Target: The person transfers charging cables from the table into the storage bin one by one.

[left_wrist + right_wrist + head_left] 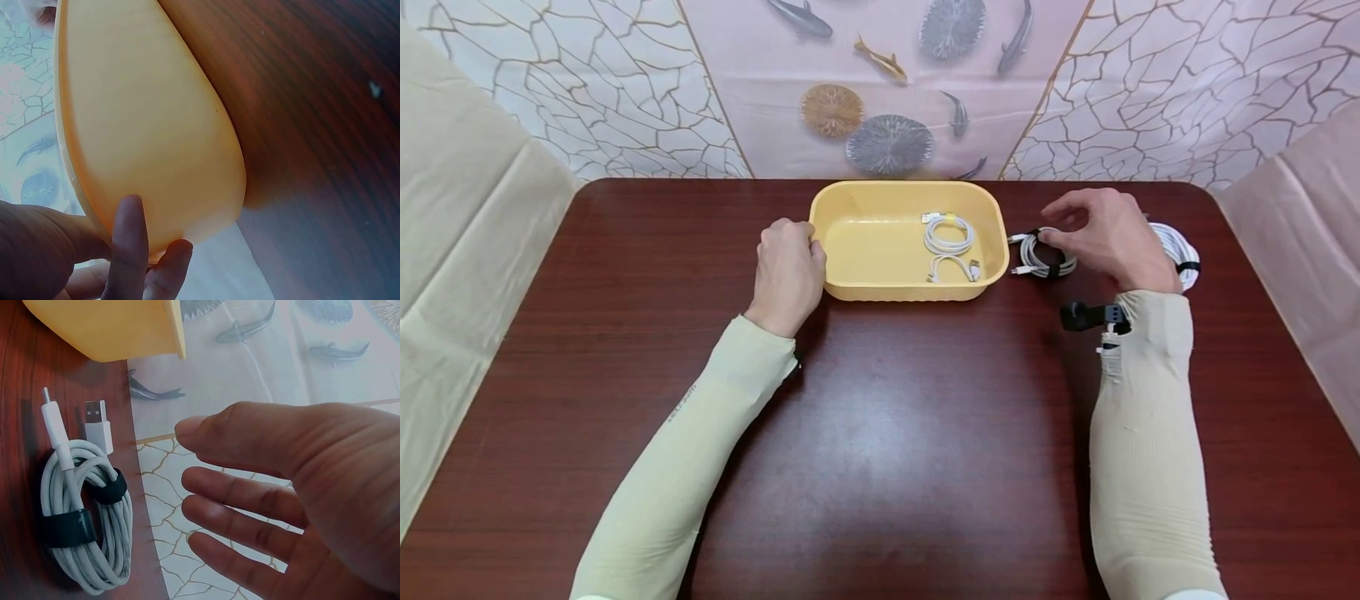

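Note:
My left hand (790,271) grips the left end of a yellow plastic bin (872,292); in the left wrist view its fingers (129,234) press against the bin's outer wall (150,125). Inside the bin lie a coiled white USB cable (929,242) with a yellow tie and a short white cable (951,257). My right hand (1108,233) hovers over a coiled white USB cable (59,487) bound with black straps, right of the bin. In the right wrist view its fingers are relaxed and spread apart from that cable, holding nothing.
A thicker white cable coil (1176,246) with a black strap lies beyond my right hand, partly hidden by it. The dark wooden table (880,433) ends at a patterned cloth backdrop (895,83), close behind the bin. Cloth walls stand at both sides.

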Motion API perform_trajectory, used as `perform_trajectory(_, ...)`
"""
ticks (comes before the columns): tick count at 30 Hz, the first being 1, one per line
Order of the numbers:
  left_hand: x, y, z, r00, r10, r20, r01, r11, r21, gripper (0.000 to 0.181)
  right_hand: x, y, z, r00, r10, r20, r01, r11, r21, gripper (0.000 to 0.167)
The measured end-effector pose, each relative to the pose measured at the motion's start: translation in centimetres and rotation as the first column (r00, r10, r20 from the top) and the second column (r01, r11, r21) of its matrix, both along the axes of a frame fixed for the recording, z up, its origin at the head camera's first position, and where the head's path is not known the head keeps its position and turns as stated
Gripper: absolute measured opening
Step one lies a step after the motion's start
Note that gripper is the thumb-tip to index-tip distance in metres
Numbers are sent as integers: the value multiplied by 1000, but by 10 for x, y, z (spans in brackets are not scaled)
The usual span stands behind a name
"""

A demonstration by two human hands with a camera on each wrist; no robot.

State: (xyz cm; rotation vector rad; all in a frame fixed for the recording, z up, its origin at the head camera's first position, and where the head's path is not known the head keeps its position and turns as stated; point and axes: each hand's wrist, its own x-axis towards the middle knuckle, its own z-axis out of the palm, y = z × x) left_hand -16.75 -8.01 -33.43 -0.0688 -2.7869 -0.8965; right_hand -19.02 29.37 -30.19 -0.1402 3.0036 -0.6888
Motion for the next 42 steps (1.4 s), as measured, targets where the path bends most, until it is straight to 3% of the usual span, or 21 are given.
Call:
perform_trajectory(15, 0, 0, 0, 1000, -2, -3, 2, 1000, 1, 23, 1, 9, -1, 999, -52, 0, 52, 999, 14, 39)
perform_trajectory(28, 0, 0, -1, 1000, -1, 9, 1, 1000, 10, 26, 2, 16, -1, 991, -125, -45, 125, 992, 11, 37)
perform_trajectory(42, -1, 0, 0, 1000, -5, -6, 5, 1000, -9, 23, 2, 26, -4, 982, -186, -30, 186, 983, 6, 42)
